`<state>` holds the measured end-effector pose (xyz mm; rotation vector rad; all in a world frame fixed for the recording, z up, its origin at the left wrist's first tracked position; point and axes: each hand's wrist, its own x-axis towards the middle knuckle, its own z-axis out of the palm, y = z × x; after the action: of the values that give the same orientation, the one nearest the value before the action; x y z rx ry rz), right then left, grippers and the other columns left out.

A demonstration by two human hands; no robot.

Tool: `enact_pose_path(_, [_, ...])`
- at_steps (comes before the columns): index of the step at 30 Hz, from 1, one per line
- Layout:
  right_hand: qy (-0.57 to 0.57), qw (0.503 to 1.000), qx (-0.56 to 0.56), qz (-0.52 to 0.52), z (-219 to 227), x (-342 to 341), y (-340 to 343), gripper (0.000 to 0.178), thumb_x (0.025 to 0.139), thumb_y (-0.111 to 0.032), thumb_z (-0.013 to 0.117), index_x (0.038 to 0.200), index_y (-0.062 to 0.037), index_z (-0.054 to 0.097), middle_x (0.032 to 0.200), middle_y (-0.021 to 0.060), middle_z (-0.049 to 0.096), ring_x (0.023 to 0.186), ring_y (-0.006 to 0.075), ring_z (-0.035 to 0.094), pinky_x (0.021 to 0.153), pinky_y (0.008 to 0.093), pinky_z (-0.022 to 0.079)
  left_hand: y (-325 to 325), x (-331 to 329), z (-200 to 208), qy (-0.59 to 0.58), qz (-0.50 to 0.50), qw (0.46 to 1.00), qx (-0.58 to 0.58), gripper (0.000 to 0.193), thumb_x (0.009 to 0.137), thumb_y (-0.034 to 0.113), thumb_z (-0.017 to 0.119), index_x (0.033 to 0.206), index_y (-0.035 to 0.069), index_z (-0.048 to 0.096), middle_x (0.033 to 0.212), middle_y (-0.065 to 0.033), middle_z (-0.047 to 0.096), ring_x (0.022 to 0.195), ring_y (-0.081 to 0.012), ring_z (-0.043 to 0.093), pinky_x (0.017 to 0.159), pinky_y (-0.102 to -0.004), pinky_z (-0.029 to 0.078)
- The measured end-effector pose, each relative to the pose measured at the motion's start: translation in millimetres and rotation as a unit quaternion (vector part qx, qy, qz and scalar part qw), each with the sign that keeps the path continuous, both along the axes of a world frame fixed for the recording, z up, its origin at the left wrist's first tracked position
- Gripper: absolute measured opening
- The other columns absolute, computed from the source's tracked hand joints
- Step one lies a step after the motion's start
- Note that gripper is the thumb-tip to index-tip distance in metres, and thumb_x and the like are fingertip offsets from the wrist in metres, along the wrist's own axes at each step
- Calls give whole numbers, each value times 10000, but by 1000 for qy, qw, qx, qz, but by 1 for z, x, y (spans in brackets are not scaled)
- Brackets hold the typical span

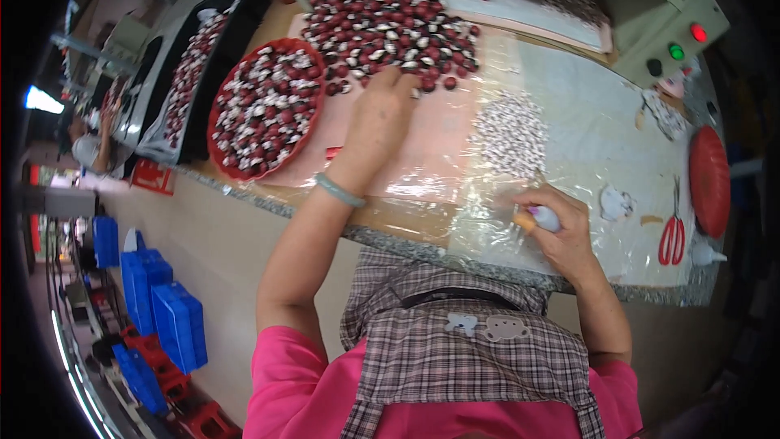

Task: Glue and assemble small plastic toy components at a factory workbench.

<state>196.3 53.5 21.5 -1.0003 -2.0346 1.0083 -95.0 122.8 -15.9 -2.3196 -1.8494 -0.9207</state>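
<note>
My left hand [380, 120], a pale green bangle on its wrist, reaches to the near edge of a heap of small round dark red and white pieces [382, 24]. Its fingers are curled down among them; what they hold is hidden. My right hand [565, 232] grips a small white squeeze bottle [544, 218] with an orange-tan part at its end, tilted above the plastic-covered table. Just beyond that hand, many tiny white pieces [510, 134] lie spread on the plastic sheet. Left of the heap stands a red round tray [213, 134] full of red and white pieces.
Red-handled scissors [673, 240] and a red dish [709, 183] lie at the right. A machine housing with a red and a green button [676, 52] stands at the back right. A black bin [199, 122] holds more pieces. Blue crates [179, 325] stand on the floor at left.
</note>
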Motion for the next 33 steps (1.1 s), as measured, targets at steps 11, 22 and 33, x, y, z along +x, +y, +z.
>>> enact_pose_path(11, [168,957,-221,-77,-14,5,-2,307,832,-91,578,1086,-87,405,870,57,526,667,82,468,509,190,364,-39,29,10,-468,-106,858,-183,263,807,6,626,1067,4,591,832,-32,616,711,-74,573,599,-221,459])
enact_pose_path(22, [238,951,-176,-95,-22,21,3,409,864,-254,674,1133,26,546,1113,117,500,674,117,557,478,185,405,-91,65,1,-783,-153,495,-343,270,905,61,590,1163,-17,592,957,-49,633,880,-119,617,772,-244,507])
enact_pose_path(33, [278,922,-231,-138,4,2,1,389,819,25,675,1166,-12,504,945,91,645,654,88,599,506,165,443,-100,66,1,-769,-137,510,-361,248,913,34,570,1158,3,599,1047,-104,650,886,-132,614,759,-230,492])
